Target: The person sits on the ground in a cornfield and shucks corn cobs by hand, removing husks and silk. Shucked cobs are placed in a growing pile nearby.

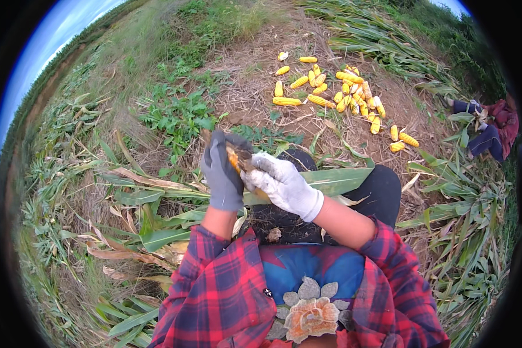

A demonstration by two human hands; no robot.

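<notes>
An ear of corn (233,159), partly in its brown dry husk, is held between my hands over my lap. My left hand (222,169), in a grey glove, wraps around its upper part. My right hand (282,182), in a white, soiled glove, is closed on the husk and lower part of the ear; the fingertips are partly hidden. A long green corn leaf (337,180) lies across my legs, passing beneath my right hand. Bits of dry silk and debris rest on my dark trousers (376,191).
Husked yellow corn ears (348,93) lie scattered on the soil ahead. Cut corn stalks (156,195) lie on my left, with more stalks (465,209) on the right. Green weeds (178,115) grow ahead left. A person (491,124) sits at the far right, holding husk.
</notes>
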